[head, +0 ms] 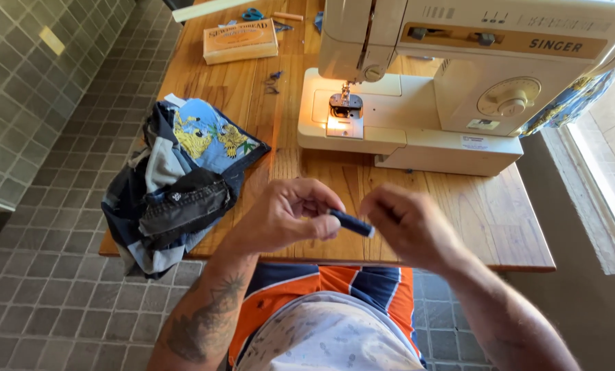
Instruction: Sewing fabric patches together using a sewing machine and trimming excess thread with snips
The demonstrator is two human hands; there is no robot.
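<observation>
Dark thread spool (350, 223) over the table (458, 206) edge, pinched in left hand (283, 216) fingers.

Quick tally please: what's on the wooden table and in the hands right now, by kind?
Sewing machine, cream: 1
Dark blue thread spool, pinched by left hand, right hand at its end: 1
Flat tan box: 1
Blue-handled scissors: 1
Fabric pile, blue and dark: 1
Total: 5

1. Wooden table (458, 206) carries everything.
2. Sewing machine (458, 82) stands at two o'clock.
3. Cloth heap (177, 185) hangs over the nine o'clock edge.
4. Box (241, 40) lies at eleven o'clock.
5. Scissors (252, 14) lie just beyond it.
</observation>
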